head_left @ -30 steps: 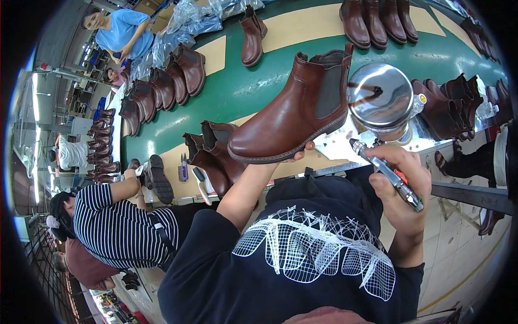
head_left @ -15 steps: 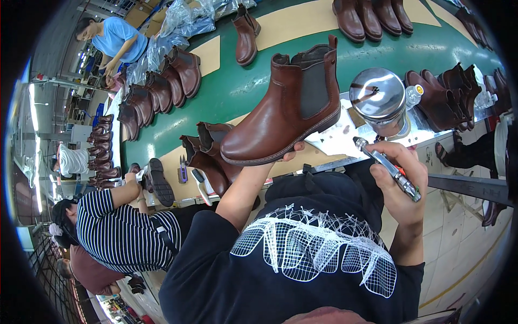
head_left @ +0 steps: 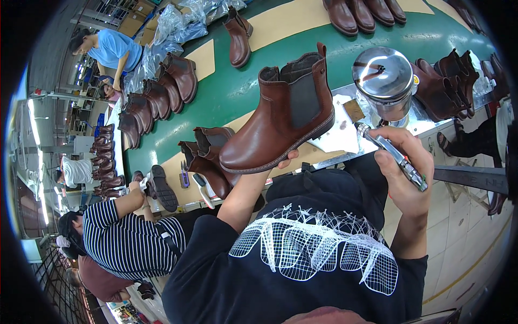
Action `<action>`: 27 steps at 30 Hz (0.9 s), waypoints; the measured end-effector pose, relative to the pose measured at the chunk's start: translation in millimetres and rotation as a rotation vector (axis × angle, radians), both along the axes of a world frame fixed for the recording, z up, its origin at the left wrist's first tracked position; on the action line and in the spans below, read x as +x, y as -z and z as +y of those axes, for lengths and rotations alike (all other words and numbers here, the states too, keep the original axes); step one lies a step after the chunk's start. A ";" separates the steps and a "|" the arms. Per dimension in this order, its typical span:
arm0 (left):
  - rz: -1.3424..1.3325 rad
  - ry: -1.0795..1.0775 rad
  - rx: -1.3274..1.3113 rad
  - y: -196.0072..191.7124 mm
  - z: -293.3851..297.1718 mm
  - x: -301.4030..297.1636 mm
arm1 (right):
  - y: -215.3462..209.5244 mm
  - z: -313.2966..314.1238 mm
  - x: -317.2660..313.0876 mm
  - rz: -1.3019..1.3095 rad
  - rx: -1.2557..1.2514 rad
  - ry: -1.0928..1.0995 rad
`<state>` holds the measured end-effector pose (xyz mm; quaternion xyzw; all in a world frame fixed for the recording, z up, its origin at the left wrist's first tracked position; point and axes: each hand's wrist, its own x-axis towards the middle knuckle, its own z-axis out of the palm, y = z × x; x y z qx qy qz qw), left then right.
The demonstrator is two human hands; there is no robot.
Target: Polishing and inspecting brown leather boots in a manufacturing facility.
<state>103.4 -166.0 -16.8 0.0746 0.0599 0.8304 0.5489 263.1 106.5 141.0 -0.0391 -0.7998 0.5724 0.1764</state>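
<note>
Person's L hand [head_left: 287, 160] grasps, from below, a brown leather ankle boot [head_left: 272, 121], held above it: toe pointing L, long axis approx. L–R, heel twd R hand [head_left: 408, 166], which clutches a slim silver metal tool [head_left: 398, 156]. Just beyond R hand: round, lidded silver metal canister [head_left: 382, 81], contents hidden.

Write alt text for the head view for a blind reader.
A person's left hand supports a brown ankle boot from below while the right hand holds a slim metal tool near a shiny metal canister. More brown boots sit on the green table.
</note>
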 end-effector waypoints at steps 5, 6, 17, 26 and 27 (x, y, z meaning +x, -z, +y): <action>-0.020 -0.025 -0.121 -12.7 1.2 7.0 | -4.2 -0.9 -3.8 -0.003 -0.062 0.009; -0.021 -0.023 -0.120 -9.3 1.6 6.7 | -5.4 -1.0 -4.9 -0.004 -0.061 0.010; -0.011 -0.158 -0.141 1.0 0.6 10.6 | 17.5 15.8 -44.1 0.031 -0.181 0.056; -0.010 -0.333 -0.324 17.3 2.1 -0.1 | 33.2 18.1 -30.3 -0.042 -0.129 -0.010; 0.051 -0.430 -0.445 33.3 -2.4 -3.2 | 30.2 15.7 -28.7 -0.048 -0.126 -0.012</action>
